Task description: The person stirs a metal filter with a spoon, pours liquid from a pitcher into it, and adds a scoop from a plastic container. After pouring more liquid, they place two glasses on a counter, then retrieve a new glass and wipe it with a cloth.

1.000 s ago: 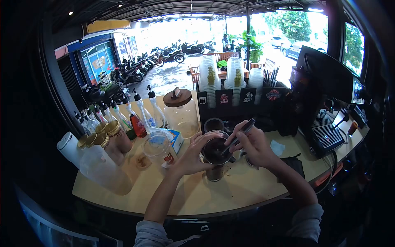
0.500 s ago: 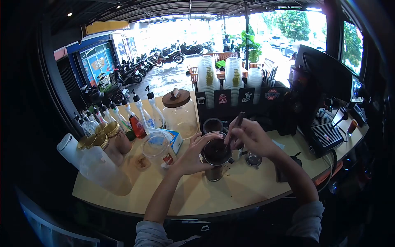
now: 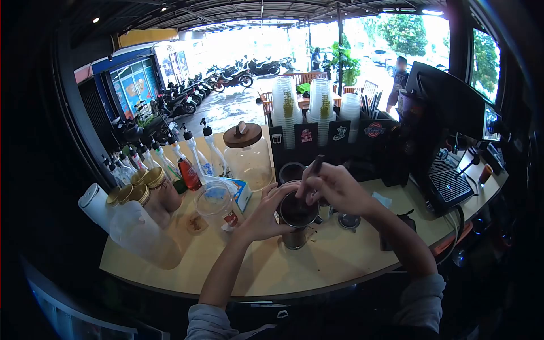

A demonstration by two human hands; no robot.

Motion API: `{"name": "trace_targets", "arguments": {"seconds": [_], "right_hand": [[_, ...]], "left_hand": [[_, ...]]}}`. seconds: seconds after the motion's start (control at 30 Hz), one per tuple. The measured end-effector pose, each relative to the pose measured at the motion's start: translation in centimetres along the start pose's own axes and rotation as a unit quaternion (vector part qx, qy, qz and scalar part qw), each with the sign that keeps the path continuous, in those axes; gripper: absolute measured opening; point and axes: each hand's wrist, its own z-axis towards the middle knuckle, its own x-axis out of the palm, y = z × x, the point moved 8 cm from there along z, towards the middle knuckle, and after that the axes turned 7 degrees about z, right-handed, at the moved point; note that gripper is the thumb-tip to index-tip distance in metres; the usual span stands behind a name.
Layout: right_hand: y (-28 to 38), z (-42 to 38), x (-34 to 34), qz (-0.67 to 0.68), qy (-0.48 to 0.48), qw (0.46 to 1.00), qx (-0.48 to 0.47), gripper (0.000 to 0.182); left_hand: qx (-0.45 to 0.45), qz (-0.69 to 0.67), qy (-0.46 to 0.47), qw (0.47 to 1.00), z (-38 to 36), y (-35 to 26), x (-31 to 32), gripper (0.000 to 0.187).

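Counter (image 3: pixel 317 263), open shopfront, hands (image 3: pixel 266 214) at cup (image 3: pixel 297 218)

Hands at a metal cup
Left hand (image 3: pixel 262 218) steadies the metal cup (image 3: pixel 297 218) on the bench (image 3: pixel 317 263); right hand (image 3: pixel 334 190) holds a dark stirrer (image 3: pixel 315 168) in it.

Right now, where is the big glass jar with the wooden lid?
In the head view, the glass jar stands left of centre at the counter's back, between the pump bottles and the black cup holder.
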Motion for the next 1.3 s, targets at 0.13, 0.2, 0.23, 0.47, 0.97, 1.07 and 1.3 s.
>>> {"name": "trace_targets", "arguments": {"seconds": [0.13,0.2,0.23,0.47,0.97,1.07,1.3], "right_hand": [[-1.1,-0.6,-1.4,0.006,-0.025,0.997,0.067,0.018],[-1.0,-0.8,-1.1,0.017,-0.037,0.998,0.045,0.018],[-0.8,-0.8,-1.1,0.028,-0.051,0.998,0.024,0.017],[-1.4,-1.1,-1.6,0.020,-0.067,0.995,0.073,0.019],[-0.3,-0.5,-0.9,0.028,-0.036,0.997,0.055,0.017],[0.5,-0.3,0.5,-0.002,0.008,0.999,0.035,0.014],[1.1,0.1,1.7,-0.087,0.077,0.993,0.034,0.015]], "left_hand": [[0.021,0.013,0.005,1.000,0.1,-0.4,-0.4,0.086],[0.025,0.011,0.005,1.000,0.0,-0.3,-0.3,0.086],[0.025,0.011,0.006,1.000,0.0,-0.5,-0.3,0.086],[0.024,-0.001,0.000,1.000,0.1,-0.5,-0.3,0.086],[0.018,0.013,0.005,1.000,-0.4,-0.7,-0.5,0.085],[0.005,0.008,0.013,1.000,-0.6,-0.4,-0.3,0.085],[-0.012,0.008,0.001,1.000,-0.7,0.1,-0.3,0.085]]}}
